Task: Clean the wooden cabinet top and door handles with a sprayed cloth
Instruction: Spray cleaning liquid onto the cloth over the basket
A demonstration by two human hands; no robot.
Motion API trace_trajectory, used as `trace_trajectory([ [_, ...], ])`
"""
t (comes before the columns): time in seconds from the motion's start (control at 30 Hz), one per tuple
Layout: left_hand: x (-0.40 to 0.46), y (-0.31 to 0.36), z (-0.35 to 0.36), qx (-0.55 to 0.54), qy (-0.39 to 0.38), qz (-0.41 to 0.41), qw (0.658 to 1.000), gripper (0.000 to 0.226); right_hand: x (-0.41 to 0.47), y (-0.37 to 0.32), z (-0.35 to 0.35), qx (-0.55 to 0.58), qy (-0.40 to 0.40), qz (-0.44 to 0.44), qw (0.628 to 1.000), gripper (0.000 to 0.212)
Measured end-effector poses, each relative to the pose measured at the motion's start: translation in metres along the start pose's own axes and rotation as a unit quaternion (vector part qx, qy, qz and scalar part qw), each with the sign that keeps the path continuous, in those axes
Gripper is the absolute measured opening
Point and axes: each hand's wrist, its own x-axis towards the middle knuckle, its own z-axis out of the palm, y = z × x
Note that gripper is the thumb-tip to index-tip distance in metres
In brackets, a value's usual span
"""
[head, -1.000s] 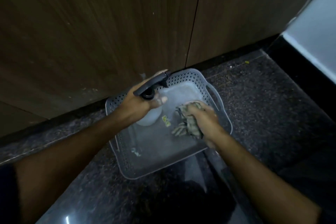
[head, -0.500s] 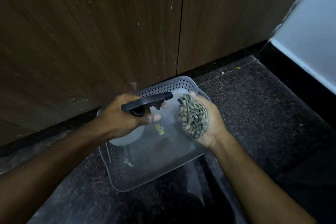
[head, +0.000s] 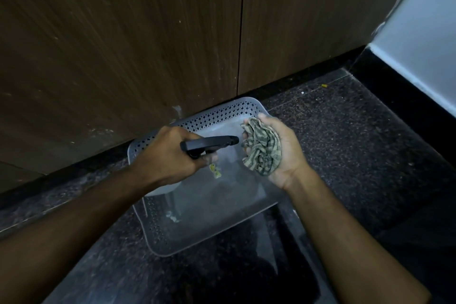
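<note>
While hovering over the grey basket (head: 158, 227): left hand (head: 167, 155) gripping spray bottle (head: 209, 142), aiming at crumpled cloth (head: 262, 148) being cupped by right hand (head: 283, 153).

Both forearms reach in from the lower frame toward its centre. The left hand (head: 170, 153) is curled, knuckles up, round a spray bottle's trigger head (head: 209, 143). The right hand (head: 278, 153) lies palm up, fingers cupped around a bunched checked cloth (head: 262, 149).

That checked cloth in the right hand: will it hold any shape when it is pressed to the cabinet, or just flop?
Probably floppy: the cloth sits crumpled in deep folds in the cupped right hand, with a corner hanging loose. It looks thin, so likely light. The spray bottle in the left hand points at it; once wet it may cling and sag more.
</note>
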Motion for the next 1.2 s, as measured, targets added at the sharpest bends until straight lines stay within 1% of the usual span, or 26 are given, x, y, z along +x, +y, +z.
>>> trace_trajectory([
  [0.07,0.003,-0.005,0.000,0.026,0.001,0.004,1.000,0.019,0.000,-0.001,0.000,-0.011,-0.002,-0.011,1.000,0.030],
  [0.13,0.004,-0.010,0.001,0.060,-0.004,0.004,0.998,0.038,0.000,-0.002,0.000,-0.019,0.001,-0.012,1.000,0.038],
  [0.2,0.004,-0.013,0.001,0.067,-0.008,0.001,0.998,0.057,0.001,-0.005,0.000,-0.025,0.009,-0.010,1.000,0.032],
  [0.27,0.004,-0.014,0.001,0.025,-0.022,-0.003,0.999,0.064,0.005,-0.008,-0.003,-0.029,0.016,-0.009,0.999,0.026],
  [0.3,0.004,-0.013,0.002,-0.001,-0.026,-0.005,1.000,0.062,0.006,-0.009,-0.005,-0.032,0.017,-0.010,0.999,0.026],
  [0.33,0.003,-0.012,0.003,-0.022,-0.029,-0.004,0.999,0.053,0.007,-0.009,-0.006,-0.034,0.017,-0.011,0.999,0.026],
  [0.43,0.001,-0.006,0.004,-0.096,-0.042,-0.002,0.994,0.018,0.009,-0.008,-0.010,-0.030,0.012,-0.010,0.999,0.027],
  [0.47,0.000,-0.003,0.004,-0.127,-0.049,-0.004,0.991,0.016,0.009,-0.007,-0.011,-0.030,0.010,-0.008,0.999,0.027],
  [0.53,0.000,-0.001,0.002,-0.154,-0.059,-0.007,0.986,0.024,0.009,-0.006,-0.012,-0.032,0.007,-0.003,0.999,0.027],
  [0.6,-0.001,0.001,-0.001,-0.159,-0.077,0.001,0.984,0.024,0.009,-0.006,-0.012,-0.032,0.007,-0.002,0.999,0.026],
  [0.63,-0.001,0.001,-0.001,-0.167,-0.077,0.004,0.983,0.023,0.008,-0.006,-0.011,-0.030,0.007,-0.002,1.000,0.026],
  [0.7,-0.002,-0.002,-0.002,-0.178,-0.056,-0.017,0.982,0.025,0.008,-0.006,-0.011,-0.027,0.006,-0.006,1.000,0.027],
  [0.73,-0.003,-0.002,-0.003,-0.167,-0.044,-0.039,0.984,0.029,0.008,-0.007,-0.010,-0.027,0.005,-0.008,1.000,0.027],
  [0.77,-0.002,-0.003,-0.002,-0.142,-0.033,-0.044,0.988,0.026,0.007,-0.007,-0.010,-0.030,0.004,-0.010,1.000,0.027],
  [0.8,-0.003,-0.001,-0.002,-0.104,-0.025,-0.042,0.993,0.016,0.007,-0.007,-0.009,-0.033,0.002,-0.011,0.999,0.028],
  [0.83,-0.003,-0.001,0.000,-0.059,-0.013,-0.025,0.998,0.020,0.006,-0.007,-0.008,-0.036,0.001,-0.013,0.999,0.028],
  [0.87,-0.002,0.003,0.002,-0.023,-0.004,-0.023,0.999,0.032,0.005,-0.007,-0.007,-0.038,-0.001,-0.015,0.999,0.028],
  [0.9,-0.002,0.002,0.003,-0.005,0.009,-0.022,1.000,0.041,0.004,-0.007,-0.005,-0.038,-0.002,-0.018,0.999,0.029],
  [0.93,-0.002,0.003,0.003,-0.010,0.020,-0.027,0.999,0.044,0.004,-0.007,-0.005,-0.038,-0.002,-0.022,0.999,0.031],
  [0.97,-0.002,0.002,0.002,-0.027,0.023,-0.030,0.999,0.037,0.004,-0.007,-0.005,-0.039,-0.002,-0.026,0.999,0.033],
  [1.03,-0.002,-0.003,0.002,-0.059,0.010,-0.030,0.998,0.017,0.004,-0.008,-0.005,-0.044,0.003,-0.032,0.999,0.035],
  [1.13,-0.004,-0.008,0.007,-0.135,-0.047,-0.040,0.989,0.017,0.006,-0.010,-0.005,-0.042,0.014,-0.031,0.999,0.029],
  [1.2,-0.008,-0.006,0.012,-0.138,-0.058,-0.033,0.988,0.014,0.007,-0.010,-0.005,-0.039,0.019,-0.024,0.999,0.026],
])
